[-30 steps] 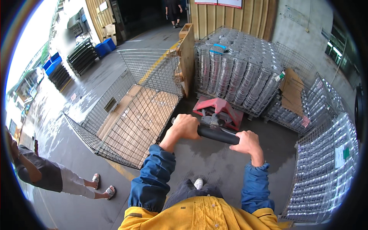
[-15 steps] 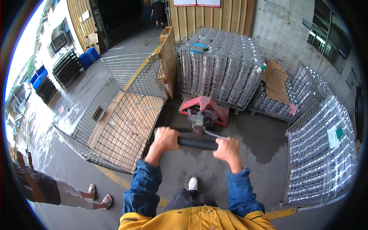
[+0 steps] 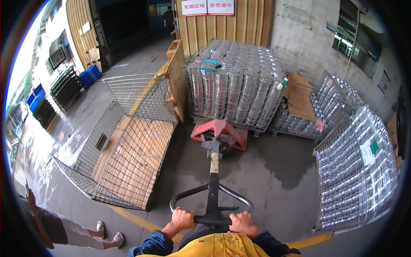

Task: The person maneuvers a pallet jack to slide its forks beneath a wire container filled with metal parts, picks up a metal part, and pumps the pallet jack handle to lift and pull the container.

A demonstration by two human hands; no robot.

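Observation:
Both my hands grip the black crossbar of a pallet jack's handle, close in front of my body. My left hand is wrapped round the bar's left end, and my right hand closes round its right end. The tiller slants away from me to the red pallet jack. Its forks are hidden; the red body stands right at the front of a wire cage packed with stacked shiny metal cylinders.
An open wire cage with a cardboard-covered bottom stands at left, beside a wooden panel. Loaded cages and wrapped silvery stacks line the right. A person stands at lower left; another person is by the dark doorway.
The handle has swung down toward me, and both hands have come back near my body with it. The tiller now shows at full length. The view has shifted slightly.

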